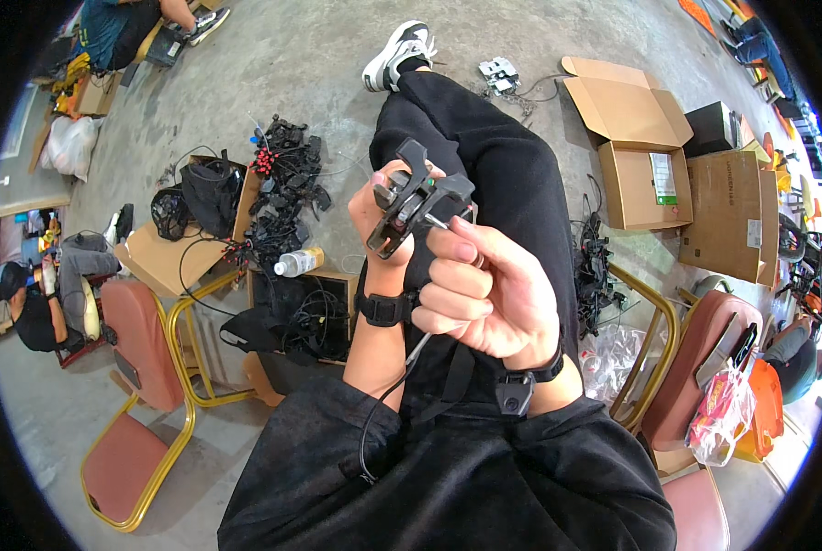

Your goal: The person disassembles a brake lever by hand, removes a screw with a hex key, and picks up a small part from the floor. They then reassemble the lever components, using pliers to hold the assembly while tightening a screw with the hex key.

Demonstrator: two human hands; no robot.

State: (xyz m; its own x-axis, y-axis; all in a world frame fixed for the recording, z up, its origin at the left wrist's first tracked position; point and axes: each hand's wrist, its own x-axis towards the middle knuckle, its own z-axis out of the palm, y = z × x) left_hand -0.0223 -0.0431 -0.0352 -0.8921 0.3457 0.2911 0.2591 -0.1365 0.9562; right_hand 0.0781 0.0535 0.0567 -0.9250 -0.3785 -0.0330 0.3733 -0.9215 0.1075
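Observation:
My left hand (371,213) is closed around a black plastic clamp-like bracket (418,200) with angled arms, holding it up over my lap. My right hand (494,289) has its fingers curled in, with thumb and forefinger pinching a thin metal shaft (437,221). The shaft's tip meets the near side of the bracket, and the rest of it is hidden in my fist, so its exact kind cannot be made out. A black strap with a small device (514,393) circles my right wrist; another strap (383,309) is on my left wrist, near a grey cable.
Black parts and cables (287,170) are heaped on the floor at left, near a bottle (298,262) and a box of cables (305,317). An open cardboard box (645,184) lies at right. Chairs (140,340) stand at both sides. Other people sit farther off.

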